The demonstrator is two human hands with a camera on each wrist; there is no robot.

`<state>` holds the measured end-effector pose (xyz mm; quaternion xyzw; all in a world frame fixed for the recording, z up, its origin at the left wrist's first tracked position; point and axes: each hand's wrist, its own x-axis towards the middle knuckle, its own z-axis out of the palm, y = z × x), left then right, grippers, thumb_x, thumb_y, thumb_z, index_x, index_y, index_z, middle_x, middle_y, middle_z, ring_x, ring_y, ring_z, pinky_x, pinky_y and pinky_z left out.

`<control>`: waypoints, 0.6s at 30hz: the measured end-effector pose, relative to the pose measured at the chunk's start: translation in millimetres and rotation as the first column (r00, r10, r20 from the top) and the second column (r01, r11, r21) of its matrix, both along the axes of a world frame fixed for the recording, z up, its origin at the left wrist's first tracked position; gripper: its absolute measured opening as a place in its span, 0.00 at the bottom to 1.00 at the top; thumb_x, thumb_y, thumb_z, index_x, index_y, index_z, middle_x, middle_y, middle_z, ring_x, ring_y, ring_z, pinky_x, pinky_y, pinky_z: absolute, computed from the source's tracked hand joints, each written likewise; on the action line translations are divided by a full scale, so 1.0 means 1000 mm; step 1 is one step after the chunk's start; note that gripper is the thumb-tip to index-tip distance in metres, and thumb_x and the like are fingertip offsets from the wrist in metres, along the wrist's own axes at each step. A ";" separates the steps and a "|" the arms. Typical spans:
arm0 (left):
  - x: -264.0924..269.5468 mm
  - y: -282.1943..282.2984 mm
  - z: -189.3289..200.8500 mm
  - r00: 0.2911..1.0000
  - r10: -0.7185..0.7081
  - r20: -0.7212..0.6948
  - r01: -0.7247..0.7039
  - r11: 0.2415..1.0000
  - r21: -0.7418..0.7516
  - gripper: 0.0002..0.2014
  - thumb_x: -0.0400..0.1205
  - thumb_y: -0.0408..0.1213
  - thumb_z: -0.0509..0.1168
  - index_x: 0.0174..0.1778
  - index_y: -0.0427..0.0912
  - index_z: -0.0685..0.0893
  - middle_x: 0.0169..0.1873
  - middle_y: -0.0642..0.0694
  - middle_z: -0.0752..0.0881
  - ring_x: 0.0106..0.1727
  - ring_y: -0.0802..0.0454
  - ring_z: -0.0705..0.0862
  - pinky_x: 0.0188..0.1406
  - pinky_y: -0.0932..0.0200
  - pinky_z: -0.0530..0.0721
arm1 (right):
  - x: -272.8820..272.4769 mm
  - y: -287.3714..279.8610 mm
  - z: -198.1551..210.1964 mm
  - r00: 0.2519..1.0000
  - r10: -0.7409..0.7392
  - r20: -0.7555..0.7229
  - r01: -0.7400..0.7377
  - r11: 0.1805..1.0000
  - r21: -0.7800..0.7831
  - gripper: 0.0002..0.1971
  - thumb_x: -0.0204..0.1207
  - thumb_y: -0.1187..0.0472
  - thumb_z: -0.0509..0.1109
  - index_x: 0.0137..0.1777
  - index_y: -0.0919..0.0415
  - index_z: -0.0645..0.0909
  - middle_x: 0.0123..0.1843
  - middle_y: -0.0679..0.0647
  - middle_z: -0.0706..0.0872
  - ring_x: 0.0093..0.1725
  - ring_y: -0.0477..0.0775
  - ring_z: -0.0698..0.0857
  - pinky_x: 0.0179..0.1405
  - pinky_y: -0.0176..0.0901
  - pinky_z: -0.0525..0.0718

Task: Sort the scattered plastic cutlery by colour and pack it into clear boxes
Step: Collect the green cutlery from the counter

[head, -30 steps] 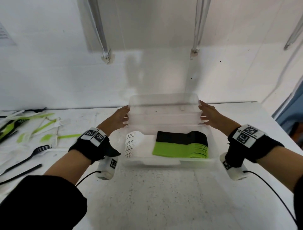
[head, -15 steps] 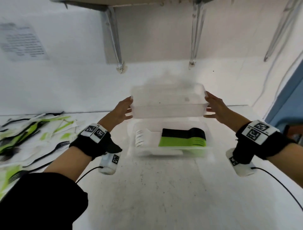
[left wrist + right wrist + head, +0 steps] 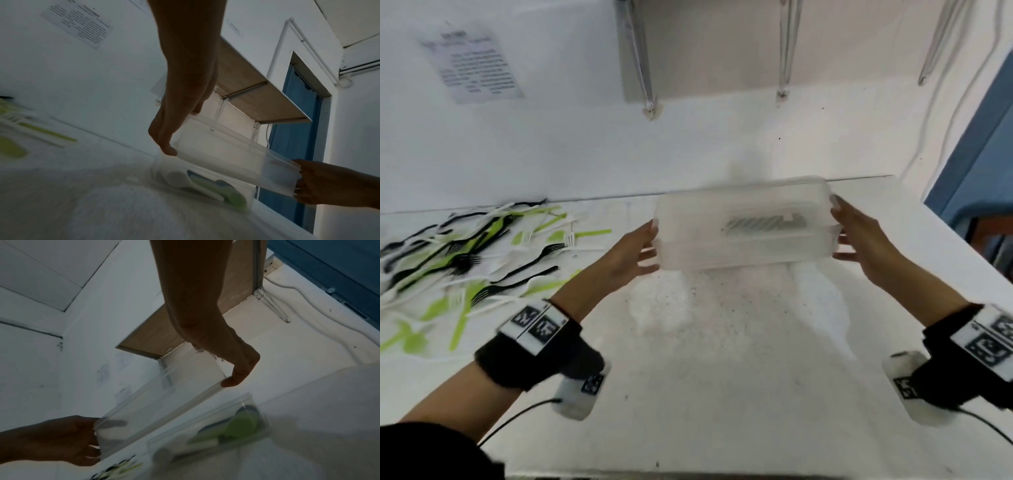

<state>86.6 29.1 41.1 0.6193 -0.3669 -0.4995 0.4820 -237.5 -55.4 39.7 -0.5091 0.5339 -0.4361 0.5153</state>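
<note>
Clear lid [image 3: 743, 219] held between left hand [image 3: 625, 253] and right hand [image 3: 866, 240], spread fingers gripping its ends

1. The clear box [image 3: 743, 222] is see-through, glossy plastic.
2. The scattered cutlery [image 3: 465, 253] is smooth plastic in green, black and white.
3. The worktop [image 3: 722, 377] is white, matt and speckled.
4. The shelf brackets [image 3: 786, 44] are bare metal.
5. The wall notice [image 3: 474, 65] is printed paper.

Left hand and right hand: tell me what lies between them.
The empty clear box spans the gap, left hand and right hand holding its ends above the packed box. Head view shows it; both wrist views agree.
</note>
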 end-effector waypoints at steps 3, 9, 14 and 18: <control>-0.011 0.036 -0.014 0.999 0.029 0.014 -0.029 1.000 -0.004 0.14 0.86 0.46 0.55 0.67 0.57 0.72 0.49 0.54 0.80 0.47 0.56 0.80 0.47 0.57 0.79 | -0.008 0.038 -0.015 0.999 0.033 -0.017 -0.033 0.999 0.011 0.21 0.84 0.53 0.57 0.77 0.44 0.66 0.72 0.54 0.75 0.62 0.56 0.76 0.52 0.50 0.77; -0.031 0.082 -0.044 0.995 0.095 0.036 -0.097 0.995 0.032 0.20 0.86 0.47 0.53 0.75 0.52 0.70 0.51 0.49 0.76 0.42 0.56 0.76 0.46 0.61 0.76 | -0.022 0.086 -0.041 0.997 0.055 -0.056 -0.051 0.996 0.072 0.23 0.84 0.53 0.58 0.79 0.44 0.62 0.72 0.53 0.73 0.58 0.52 0.72 0.54 0.50 0.77; -0.049 0.108 -0.066 0.985 0.170 0.035 -0.170 0.985 0.002 0.20 0.87 0.48 0.52 0.75 0.52 0.70 0.55 0.47 0.75 0.41 0.56 0.73 0.42 0.64 0.72 | -0.026 0.114 -0.062 0.996 0.024 -0.088 -0.017 0.996 0.087 0.23 0.84 0.53 0.58 0.79 0.45 0.62 0.63 0.53 0.74 0.58 0.53 0.73 0.53 0.47 0.76; -0.057 0.121 -0.078 0.974 0.221 0.052 -0.218 0.974 -0.058 0.20 0.87 0.50 0.51 0.75 0.54 0.69 0.47 0.55 0.77 0.47 0.55 0.76 0.46 0.64 0.74 | -0.027 0.128 -0.075 0.968 0.053 -0.246 -0.048 0.999 0.026 0.24 0.86 0.52 0.54 0.81 0.48 0.58 0.75 0.62 0.72 0.71 0.62 0.72 0.67 0.48 0.71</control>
